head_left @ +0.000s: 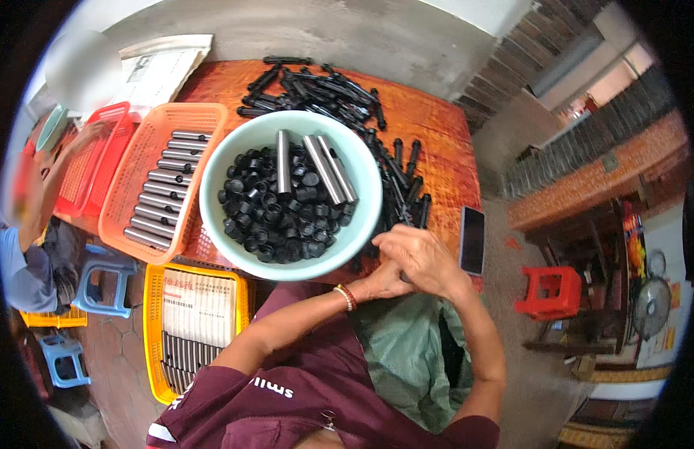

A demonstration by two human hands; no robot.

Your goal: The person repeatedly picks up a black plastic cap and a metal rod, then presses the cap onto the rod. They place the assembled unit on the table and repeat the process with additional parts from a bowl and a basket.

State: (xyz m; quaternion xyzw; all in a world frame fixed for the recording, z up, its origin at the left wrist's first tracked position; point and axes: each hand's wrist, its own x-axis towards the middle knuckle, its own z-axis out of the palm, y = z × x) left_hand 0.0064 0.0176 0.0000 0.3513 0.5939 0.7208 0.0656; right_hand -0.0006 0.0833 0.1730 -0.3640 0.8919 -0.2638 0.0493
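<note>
My left hand (pixel 384 281), with a red beaded bracelet at its wrist, and my right hand (pixel 416 258) meet at the table's front edge. Both are closed around each other's fingers. A sliver of something dark shows between them, too hidden to name. Just left of them stands a pale green basin (pixel 211 196), filled with small black plastic caps (pixel 272 217). Three shiny steel tubes (pixel 283 163) lie on the caps. Behind and right of the basin, many slim black rod-like parts (pixel 309 91) are heaped, some reaching close to my right hand.
An orange basket (pixel 221 120) of steel tubes stands left of the basin, beside a red basket (pixel 122 112). Below is a yellow crate (pixel 151 322) with tubes and paper. A phone (pixel 472 239) lies at the table's right edge. A co-worker's arm (pixel 59 176) reaches in at left.
</note>
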